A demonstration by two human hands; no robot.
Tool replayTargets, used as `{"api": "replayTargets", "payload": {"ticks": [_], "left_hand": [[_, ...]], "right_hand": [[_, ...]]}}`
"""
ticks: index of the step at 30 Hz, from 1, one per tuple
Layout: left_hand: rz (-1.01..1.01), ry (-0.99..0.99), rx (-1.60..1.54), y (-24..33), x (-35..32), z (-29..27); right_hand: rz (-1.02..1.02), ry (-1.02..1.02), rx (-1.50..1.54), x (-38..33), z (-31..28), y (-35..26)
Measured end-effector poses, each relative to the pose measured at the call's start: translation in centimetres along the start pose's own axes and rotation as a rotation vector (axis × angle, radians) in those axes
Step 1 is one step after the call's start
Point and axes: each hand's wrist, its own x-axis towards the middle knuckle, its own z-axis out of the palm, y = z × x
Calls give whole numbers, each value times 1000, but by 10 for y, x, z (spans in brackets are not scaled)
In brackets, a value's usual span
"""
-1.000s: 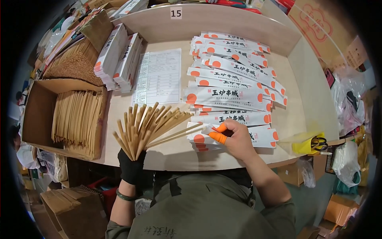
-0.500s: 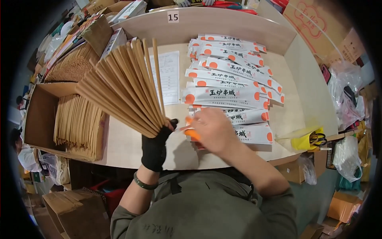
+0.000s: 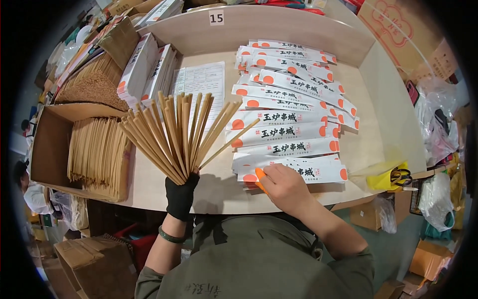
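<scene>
My left hand (image 3: 181, 194), in a black glove, is closed round the lower ends of a bundle of light-brown wooden chopsticks (image 3: 172, 134). They fan upward, and one leans out to the right, apart from the rest. Orange covers show on fingers of my right hand (image 3: 288, 188), which is curled at the near end of a spread of white paper sleeves (image 3: 294, 86). Its fingertips pinch at the nearest sleeve (image 3: 318, 173); whether they grip it or only press on it is hard to see. The sleeves carry orange-red dots and dark print, and overlap in a column.
At left stands a cardboard box (image 3: 47, 149) packed with brown sticks. Behind it are more sticks (image 3: 92, 82) and upright white sleeves (image 3: 138, 70). A printed sheet (image 3: 211, 82) lies mid-table. Black-handled scissors (image 3: 400, 175) sit in a yellow holder (image 3: 381, 180) at the right edge.
My right hand has moved away from the left hand, rightward and nearer, onto the sleeves. The left hand has lowered slightly, and its chopsticks now fan wider to the right.
</scene>
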Motion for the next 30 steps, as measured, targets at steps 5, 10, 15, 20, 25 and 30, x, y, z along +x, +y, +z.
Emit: {"api": "replayTargets", "payload": {"ticks": [5,10,15,20,25,30], "left_hand": [[-114,-17,31,12,-6,-9],[-185,-67,-60,5,-10,-22],[-54,-46,164,-4,-11,-34],[-21,-119,232,7,-7,-51],[127,-84,308,22,3,-58],[-10,-163,187,40,13,-65]], "right_hand": [[161,2,142,9,-4,5],[685,-20,610,21,-25,13],[828,-51,856,27,-35,19],[786,-72,800,28,-40,21],[222,-12,279,24,-37,27],[385,7,388,35,-48,19]]}}
